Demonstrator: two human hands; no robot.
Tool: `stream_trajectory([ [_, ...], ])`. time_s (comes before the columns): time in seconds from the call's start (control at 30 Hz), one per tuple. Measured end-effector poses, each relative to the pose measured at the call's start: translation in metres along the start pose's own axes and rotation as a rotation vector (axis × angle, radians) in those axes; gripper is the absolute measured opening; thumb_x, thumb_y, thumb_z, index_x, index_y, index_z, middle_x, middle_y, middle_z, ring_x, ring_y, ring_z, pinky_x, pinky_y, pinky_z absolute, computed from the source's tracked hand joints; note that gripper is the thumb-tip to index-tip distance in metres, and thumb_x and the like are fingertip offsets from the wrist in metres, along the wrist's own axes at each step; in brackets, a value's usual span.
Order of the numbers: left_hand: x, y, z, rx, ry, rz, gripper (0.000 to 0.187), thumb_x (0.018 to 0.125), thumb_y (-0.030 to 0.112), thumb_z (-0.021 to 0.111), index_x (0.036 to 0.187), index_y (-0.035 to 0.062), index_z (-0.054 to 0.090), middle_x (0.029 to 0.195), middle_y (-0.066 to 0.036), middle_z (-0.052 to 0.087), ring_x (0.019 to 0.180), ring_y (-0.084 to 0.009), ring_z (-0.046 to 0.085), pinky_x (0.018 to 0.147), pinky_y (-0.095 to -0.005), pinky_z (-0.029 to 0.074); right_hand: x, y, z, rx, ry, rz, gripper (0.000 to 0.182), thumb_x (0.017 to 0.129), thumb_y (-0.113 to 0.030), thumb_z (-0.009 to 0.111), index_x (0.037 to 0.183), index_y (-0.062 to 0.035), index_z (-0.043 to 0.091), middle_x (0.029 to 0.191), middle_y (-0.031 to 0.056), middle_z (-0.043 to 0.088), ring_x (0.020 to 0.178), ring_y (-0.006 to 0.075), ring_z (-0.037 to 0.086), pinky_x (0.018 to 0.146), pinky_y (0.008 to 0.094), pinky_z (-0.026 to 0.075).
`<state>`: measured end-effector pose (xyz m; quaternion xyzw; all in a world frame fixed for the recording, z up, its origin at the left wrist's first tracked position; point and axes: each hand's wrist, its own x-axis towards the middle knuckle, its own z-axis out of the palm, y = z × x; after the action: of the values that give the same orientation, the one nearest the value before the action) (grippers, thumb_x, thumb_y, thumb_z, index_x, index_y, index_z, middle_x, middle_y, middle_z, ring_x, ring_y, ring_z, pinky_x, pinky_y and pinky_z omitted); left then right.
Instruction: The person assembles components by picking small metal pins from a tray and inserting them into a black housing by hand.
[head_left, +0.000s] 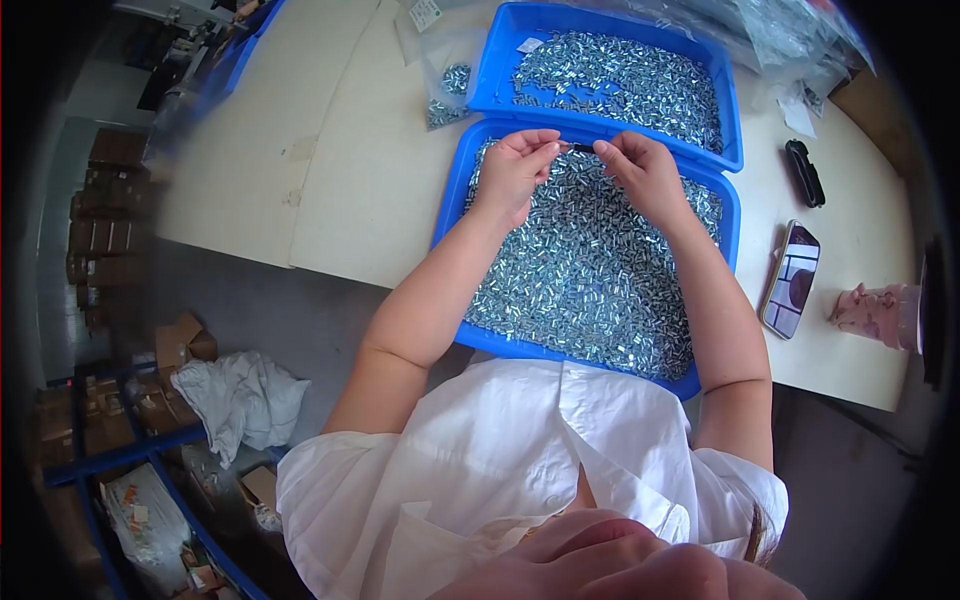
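Note:
Above the near blue bin (449,215), which is full of small shiny metal pins (590,260), both of my hands come close together. My right hand (645,175) pinches a short, dark, thin rod (581,148) that points toward the left hand. Thumb and fingers of my left hand (515,175) are pinched together at the rod's other end. Whatever sits between those left fingertips is too small to make out.
Behind stands a second blue bin (730,120) with more metal pins. A clear bag of pins (452,85) lies left of it. On the right are a black case (804,174), a phone (791,278) and a clear cup (873,314). Cartons (105,235) stand far left.

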<state>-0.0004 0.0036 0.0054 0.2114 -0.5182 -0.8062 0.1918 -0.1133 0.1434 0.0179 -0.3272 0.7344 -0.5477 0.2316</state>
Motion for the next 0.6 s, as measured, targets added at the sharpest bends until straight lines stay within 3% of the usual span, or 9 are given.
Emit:
stream_trajectory([
  [0.33,-0.003,0.0,0.002,0.279,-0.02,0.083,0.013,0.081,0.009,0.059,0.093,0.002,0.059,0.077,-0.002,0.06,0.06,-0.0028,0.047,0.049,-0.0157,0.033,0.001,0.002,-0.003,-0.082,0.013,-0.069,0.032,0.079,-0.032,0.063,0.073,-0.001,0.059,0.056,0.0032,0.052,0.052,0.01,0.045,0.048,0.0266,0.036],
  [0.4,-0.003,-0.002,0.002,0.332,0.0,0.123,0.011,0.081,0.006,0.058,0.09,0.0007,0.06,0.081,-0.003,0.059,0.07,-0.0077,0.053,0.062,-0.0202,0.042,-0.001,0.0,-0.003,-0.108,-0.005,-0.038,0.032,0.078,-0.033,0.064,0.075,-0.0015,0.06,0.057,0.0038,0.053,0.052,0.0109,0.045,0.048,0.0271,0.037],
  [0.53,-0.001,-0.008,-0.002,0.38,-0.047,0.082,0.011,0.085,0.014,0.054,0.089,0.0036,0.057,0.073,0.002,0.051,0.061,-0.0045,0.043,0.052,-0.0192,0.035,-0.002,0.004,-0.002,-0.084,-0.029,-0.068,0.031,0.078,-0.032,0.064,0.074,-0.0021,0.06,0.058,0.0064,0.056,0.052,0.0139,0.048,0.05,0.0292,0.04],
  [0.6,-0.005,-0.007,0.003,0.353,-0.025,0.062,0.01,0.087,0.014,0.051,0.088,0.0047,0.054,0.07,0.003,0.047,0.058,-0.0039,0.04,0.048,-0.017,0.031,-0.003,0.0,-0.003,-0.069,-0.054,-0.025,0.031,0.076,-0.032,0.066,0.078,-0.0017,0.06,0.067,0.0088,0.058,0.059,0.0154,0.053,0.055,0.0291,0.044],
])
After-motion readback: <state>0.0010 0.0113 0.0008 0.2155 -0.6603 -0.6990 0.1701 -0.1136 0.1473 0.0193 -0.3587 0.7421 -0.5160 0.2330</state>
